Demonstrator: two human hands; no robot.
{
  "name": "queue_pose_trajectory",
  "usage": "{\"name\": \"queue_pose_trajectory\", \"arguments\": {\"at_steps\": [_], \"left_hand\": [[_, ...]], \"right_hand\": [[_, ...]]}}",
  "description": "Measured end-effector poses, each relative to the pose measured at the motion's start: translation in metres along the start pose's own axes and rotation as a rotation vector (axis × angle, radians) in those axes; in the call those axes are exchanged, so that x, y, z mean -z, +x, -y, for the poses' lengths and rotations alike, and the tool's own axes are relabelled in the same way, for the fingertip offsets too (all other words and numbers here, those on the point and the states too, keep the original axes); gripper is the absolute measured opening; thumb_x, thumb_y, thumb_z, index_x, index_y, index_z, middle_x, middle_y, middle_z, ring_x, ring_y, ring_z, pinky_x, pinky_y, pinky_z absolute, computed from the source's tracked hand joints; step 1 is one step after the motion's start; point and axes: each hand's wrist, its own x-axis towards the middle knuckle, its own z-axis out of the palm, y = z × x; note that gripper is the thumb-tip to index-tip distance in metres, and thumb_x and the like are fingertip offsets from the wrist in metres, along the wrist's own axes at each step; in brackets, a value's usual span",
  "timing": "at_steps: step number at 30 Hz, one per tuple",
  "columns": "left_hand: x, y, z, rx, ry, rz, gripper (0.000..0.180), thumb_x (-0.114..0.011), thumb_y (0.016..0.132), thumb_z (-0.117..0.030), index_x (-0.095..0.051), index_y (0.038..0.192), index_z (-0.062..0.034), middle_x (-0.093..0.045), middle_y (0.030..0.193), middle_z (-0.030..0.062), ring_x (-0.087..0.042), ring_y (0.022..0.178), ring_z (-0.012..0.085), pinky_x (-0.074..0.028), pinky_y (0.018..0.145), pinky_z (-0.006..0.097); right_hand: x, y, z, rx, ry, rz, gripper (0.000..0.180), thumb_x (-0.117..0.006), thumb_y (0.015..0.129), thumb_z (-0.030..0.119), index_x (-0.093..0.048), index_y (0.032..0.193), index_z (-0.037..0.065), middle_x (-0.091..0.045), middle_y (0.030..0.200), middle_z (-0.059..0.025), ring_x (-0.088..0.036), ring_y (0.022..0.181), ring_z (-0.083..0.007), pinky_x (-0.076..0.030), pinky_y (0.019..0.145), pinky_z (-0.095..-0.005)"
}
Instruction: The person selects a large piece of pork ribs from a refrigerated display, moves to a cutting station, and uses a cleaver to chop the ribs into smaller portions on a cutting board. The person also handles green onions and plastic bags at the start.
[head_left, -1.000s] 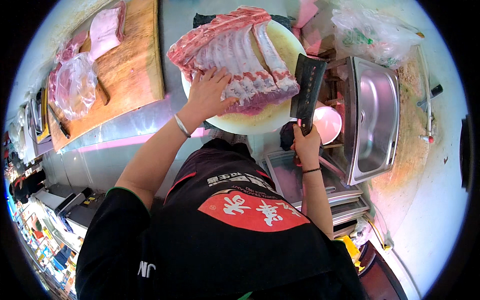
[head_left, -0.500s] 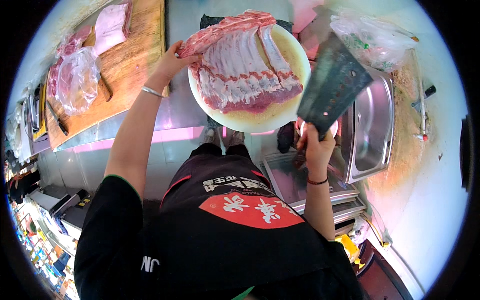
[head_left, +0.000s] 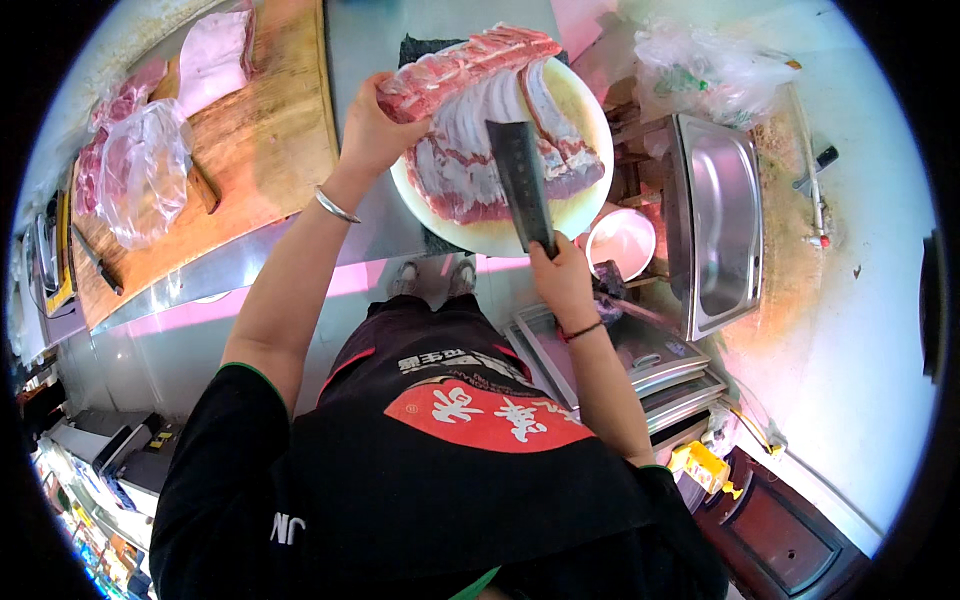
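A rack of raw pork ribs (head_left: 460, 165) lies on a round white cutting board (head_left: 480, 238). Its far edge is thick and red, and a dark gap runs down between the ribs near its right side. My left hand (head_left: 380, 132) is closed round the rack's far left end, thumb on top. In my right hand (head_left: 562, 282) is a cleaver (head_left: 520, 185), gripped by its handle at the board's near edge. The dark blade slants over the middle of the ribs; whether it touches the meat I cannot tell.
On the left, a wooden board (head_left: 270, 130) carries pork pieces (head_left: 215, 60), a plastic bag (head_left: 145, 175) and a knife (head_left: 97, 262). At right stand a white bucket (head_left: 622, 243), a steel sink (head_left: 722, 220) and plastic bags (head_left: 710, 70). Metal trays (head_left: 650, 370) are stacked below.
My right hand has swung the cleaver leftward from beside the board to over the ribs, turning the blade more edge-on. My left hand keeps hold of the rack's far left end.
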Motion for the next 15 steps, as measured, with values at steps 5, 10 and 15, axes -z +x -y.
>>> {"name": "queue_pose_trajectory", "arguments": {"at_steps": [5,10,15], "left_hand": [[0.005,0.002,0.001,-0.007,-0.005,0.0,0.084,-0.086,0.062,-0.028,-0.046,0.13,0.0019,-0.064,0.112,0.0203,-0.064,0.102,0.0302,-0.052,0.089,0.037],[0.006,0.005,0.003,-0.011,-0.017,0.016,0.084,-0.086,0.062,-0.029,-0.046,0.13,0.0011,-0.064,0.113,0.0206,-0.064,0.104,0.0313,-0.051,0.09,0.038],[0.007,-0.003,0.001,0.018,-0.012,0.061,0.084,-0.085,0.062,-0.028,-0.047,0.13,0.0009,-0.063,0.114,0.0209,-0.063,0.106,0.0327,-0.05,0.092,0.039]], "right_hand": [[0.091,-0.002,0.114,0.135,0.358,-0.425,0.026,-0.058,0.097,0.02,-0.057,0.076,0.003,-0.056,0.058,-0.004,-0.054,0.052,-0.0122,-0.045,0.05,-0.0313],[0.084,0.018,0.145,0.457,0.633,-0.667,0.025,-0.055,0.098,0.011,-0.05,0.074,0.005,-0.055,0.057,-0.0038,-0.05,0.048,-0.0114,-0.045,0.053,-0.0267],[-0.013,-0.005,-0.028,-0.122,-0.222,0.131,0.038,-0.063,0.086,0.034,-0.064,0.093,-0.003,-0.066,0.084,-0.0289,-0.064,0.083,-0.0468,-0.052,0.075,-0.0513]]}}
